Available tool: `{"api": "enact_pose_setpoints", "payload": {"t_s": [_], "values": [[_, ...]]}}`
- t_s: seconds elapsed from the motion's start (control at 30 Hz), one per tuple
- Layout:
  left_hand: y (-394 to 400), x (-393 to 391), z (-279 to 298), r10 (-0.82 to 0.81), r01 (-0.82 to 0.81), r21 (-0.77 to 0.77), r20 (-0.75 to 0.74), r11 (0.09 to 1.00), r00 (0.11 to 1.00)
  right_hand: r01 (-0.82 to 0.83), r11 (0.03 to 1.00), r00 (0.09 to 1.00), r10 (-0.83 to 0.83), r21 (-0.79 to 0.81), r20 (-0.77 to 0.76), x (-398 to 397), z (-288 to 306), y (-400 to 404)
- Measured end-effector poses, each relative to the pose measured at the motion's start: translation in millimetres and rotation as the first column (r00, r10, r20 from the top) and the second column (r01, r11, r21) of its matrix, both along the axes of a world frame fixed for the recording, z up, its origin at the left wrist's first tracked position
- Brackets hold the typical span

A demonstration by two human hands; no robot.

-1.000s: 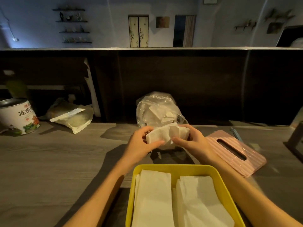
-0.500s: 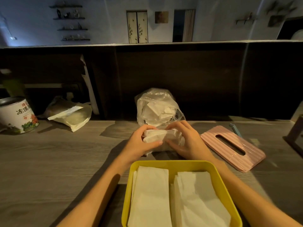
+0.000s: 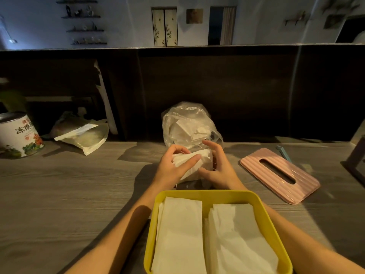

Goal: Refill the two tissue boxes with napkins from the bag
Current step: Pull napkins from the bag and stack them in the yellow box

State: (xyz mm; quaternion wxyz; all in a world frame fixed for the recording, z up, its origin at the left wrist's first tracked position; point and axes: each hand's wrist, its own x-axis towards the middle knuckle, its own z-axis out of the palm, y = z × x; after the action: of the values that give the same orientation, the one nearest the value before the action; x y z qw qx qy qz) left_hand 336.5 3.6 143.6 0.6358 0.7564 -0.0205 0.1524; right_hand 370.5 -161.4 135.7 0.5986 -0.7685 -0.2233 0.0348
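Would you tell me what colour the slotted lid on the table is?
Pink, with ridged stripes; head view.

We have lowered the napkins (image 3: 190, 162) toward the table, our right hand (image 3: 215, 167) loosening beside them while our left hand (image 3: 173, 167) grips.

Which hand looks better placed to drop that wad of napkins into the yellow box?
Left, probably. The left hand already grips the napkin bundle, thumb across it, just beyond the yellow box. The right hand is curled beside it, seemingly only steadying.
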Motion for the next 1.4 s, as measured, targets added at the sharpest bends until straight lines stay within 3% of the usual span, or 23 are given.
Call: {"api": "enact_pose_setpoints", "payload": {"t_s": [0.43,0.53,0.63,0.77,0.83,1.0,1.27,1.4], "values": [[-4,-2,4,0.055,-0.056,0.033,0.046,0.998,0.997,-0.048,0.999,0.997,0.047,0.012,0.056,-1,-3,7],[4,-4,7,-0.008,0.008,0.114,0.002,0.993,1.0,-0.065,0.996,0.992,0.07,-0.056,0.102,3,0,-5],[22,-8,9,-0.092,0.109,0.307,-0.071,0.946,0.993,-0.041,0.993,0.99,0.055,-0.111,0.126,7,6,-20],[34,-6,9,-0.042,0.024,0.442,0.031,0.897,0.999,0.012,0.997,0.986,0.001,-0.074,0.166,9,9,-22],[35,-4,9,-0.024,-0.008,0.434,0.069,0.901,0.997,0.019,0.998,0.988,-0.008,-0.066,0.157,8,8,-19],[36,-2,5,-0.057,0.069,0.379,-0.043,0.923,0.997,0.019,0.996,0.99,-0.007,-0.082,0.142,7,5,-18],[34,-1,3,-0.062,0.056,0.379,0.003,0.924,0.998,0.017,0.999,0.997,-0.014,-0.046,0.071,7,5,-16],[22,-4,8,-0.075,0.075,0.16,-0.007,0.984,0.997,0.014,0.999,1.0,-0.015,0.043,0.027,4,-1,-8]]}}
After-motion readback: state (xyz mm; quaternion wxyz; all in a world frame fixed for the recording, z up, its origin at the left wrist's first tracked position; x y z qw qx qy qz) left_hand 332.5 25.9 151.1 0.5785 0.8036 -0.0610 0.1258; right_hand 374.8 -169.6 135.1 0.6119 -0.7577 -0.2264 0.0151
